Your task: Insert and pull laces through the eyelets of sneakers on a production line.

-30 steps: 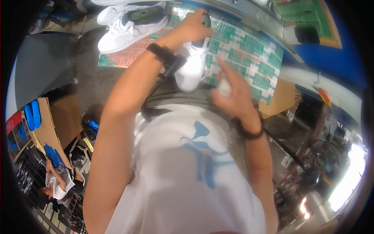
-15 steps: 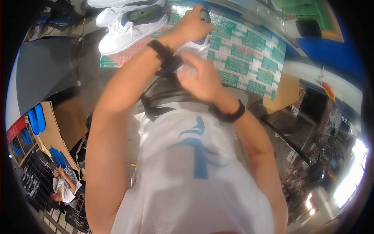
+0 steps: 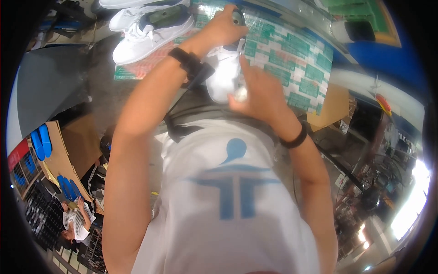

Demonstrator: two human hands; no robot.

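Note:
My left hand [image 3: 223,29] is closed around the heel end of a white lace-up shoe [image 3: 223,75], whose toe points toward me. Part of the shoe's dark inside shows beside the fingers. On the shoe's right side is my right hand [image 3: 264,93], its index finger stretched along the laces and upper. A small white wad [image 3: 241,94] sits between its thumb and curled fingers; I cannot make out its material. To the left, a pair of similar white shoes [image 3: 153,34] with dark green insides rests on the work surface.
Green-and-white printed sheeting [image 3: 292,68] covers the work surface. A pale rail [image 3: 305,18] runs along its far right. At the left stand a dark grey panel [image 3: 52,86] and a cardboard box [image 3: 59,155] with blue insoles [image 3: 42,141]. Another person [image 3: 77,221] is at lower left.
My right hand has moved to the right, off the shoe's toe, so the white toe now shows. My left hand keeps its hold at the heel.

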